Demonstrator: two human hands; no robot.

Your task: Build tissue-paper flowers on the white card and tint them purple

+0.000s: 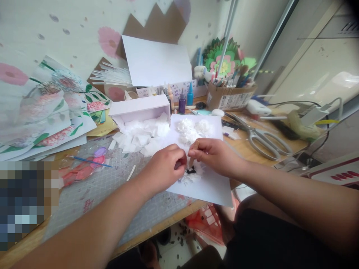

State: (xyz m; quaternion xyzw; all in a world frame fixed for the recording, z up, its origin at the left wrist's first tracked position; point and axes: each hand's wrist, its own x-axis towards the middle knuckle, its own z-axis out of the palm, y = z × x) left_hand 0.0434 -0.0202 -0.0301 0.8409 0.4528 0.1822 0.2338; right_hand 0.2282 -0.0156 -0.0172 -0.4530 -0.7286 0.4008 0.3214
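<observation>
My right hand (pixel 214 155) pinches a short wooden stick (pixel 192 161) upright over a white paper sheet (pixel 215 186). Just below the stick's lower end lies a small black piece (pixel 191 170), on a cluster of white petal-like paper bits (pixel 193 178). Close to the stick on its left, my left hand (pixel 169 166) has its fingers curled together; what they hold, if anything, is hidden. White ruffled paper flowers (pixel 186 130) sit on the sheet behind my hands. Loose white paper pieces (pixel 143 136) spill from an open white box (pixel 137 106) at the left.
A grey cutting mat (pixel 98 194) covers the desk at left, with a blue thin stick (pixel 92 161) on a plastic packet. Painted flower sheets (pixel 42 119) lie farther left. Large scissors (pixel 263 140), small bottles (pixel 182 101) and a cardboard box of brushes (pixel 231 96) stand behind and right.
</observation>
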